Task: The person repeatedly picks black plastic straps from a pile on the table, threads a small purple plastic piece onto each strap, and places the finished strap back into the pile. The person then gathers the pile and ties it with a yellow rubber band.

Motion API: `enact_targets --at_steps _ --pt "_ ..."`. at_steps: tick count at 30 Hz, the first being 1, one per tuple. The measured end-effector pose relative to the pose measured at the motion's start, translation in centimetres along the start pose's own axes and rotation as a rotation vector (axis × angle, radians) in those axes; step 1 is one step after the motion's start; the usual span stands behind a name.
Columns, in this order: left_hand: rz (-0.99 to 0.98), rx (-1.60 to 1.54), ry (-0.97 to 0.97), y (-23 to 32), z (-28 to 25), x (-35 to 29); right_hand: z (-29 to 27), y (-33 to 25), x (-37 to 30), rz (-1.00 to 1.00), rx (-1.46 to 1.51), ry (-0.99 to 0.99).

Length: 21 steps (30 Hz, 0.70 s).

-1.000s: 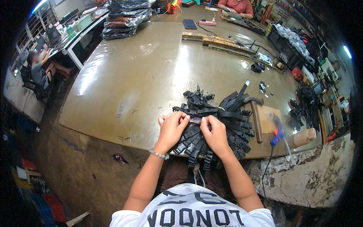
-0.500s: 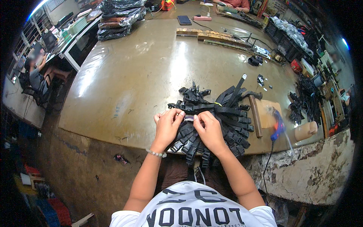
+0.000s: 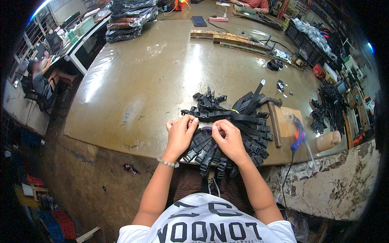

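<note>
At the table edge (image 3: pixel 121 148), straps (image 3: pixel 206 157) point nearward.

A glossy brown table (image 3: pixel 150 85) fills the middle; worn floor (image 3: pixel 93 178) lies lower left, a white light (image 3: pixel 370 47) upper right.

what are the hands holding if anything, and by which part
It cannot be told: the left hand and right hand are curled over the black buckled straps with a small purplish piece between them, but any grip is hidden.
</note>
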<state>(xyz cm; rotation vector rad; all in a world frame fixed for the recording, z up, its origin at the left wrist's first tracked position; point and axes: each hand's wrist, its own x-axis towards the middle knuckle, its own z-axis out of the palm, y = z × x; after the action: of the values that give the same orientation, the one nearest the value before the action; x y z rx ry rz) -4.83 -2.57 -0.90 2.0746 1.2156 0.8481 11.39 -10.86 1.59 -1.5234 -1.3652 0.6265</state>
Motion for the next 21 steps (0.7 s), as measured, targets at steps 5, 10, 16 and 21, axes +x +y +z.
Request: enact_targets --at_steps 5,10,16,21 --pt "-0.006 0.007 -0.005 0.0 0.0 0.0 0.1 0.1 -0.1 -0.047 -0.015 -0.013" --pt "0.003 0.024 0.015 -0.1 0.2 0.0 0.2 0.7 0.1 -0.04 0.002 0.006" --pt "0.049 0.034 0.006 0.0 -0.1 -0.4 0.4 -0.1 1.4 0.124 -0.017 -0.016" --pt "0.177 0.137 0.153 0.8 0.0 -1.2 -0.2 -0.3 3.3 0.005 -0.044 -0.078"
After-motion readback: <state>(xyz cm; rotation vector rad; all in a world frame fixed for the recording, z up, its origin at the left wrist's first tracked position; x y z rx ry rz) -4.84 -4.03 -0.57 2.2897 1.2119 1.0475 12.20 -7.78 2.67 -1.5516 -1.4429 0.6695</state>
